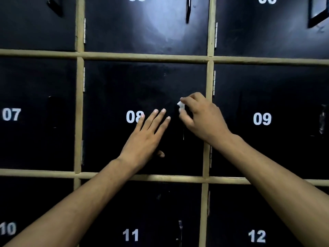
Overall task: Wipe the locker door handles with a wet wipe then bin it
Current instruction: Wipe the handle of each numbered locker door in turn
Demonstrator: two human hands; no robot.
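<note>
I'm looking straight at a wall of black locker doors set in a tan frame (pixel 142 56), dimly lit, with one bright glare patch on the upper middle door. Door 08 (pixel 142 82) fills the centre. My left hand (pixel 147 136) lies flat on it, fingers straight and slightly spread, covering the edge of the number. My right hand (pixel 203 118) sits near the door's right edge, just beside the frame post, with fingers and thumb pinching a small white wet wipe (pixel 180 105) against the door. The handle (pixel 183 134) there is dark; I can only make out a thin pale sliver below the hand. Hinges (pixel 214 82) run along the post to the right. Door 09 (pixel 267 90) has its own handle (pixel 322 120) at the far right, well apart, and door 11 (pixel 142 211) shows one below (pixel 180 229).
</note>
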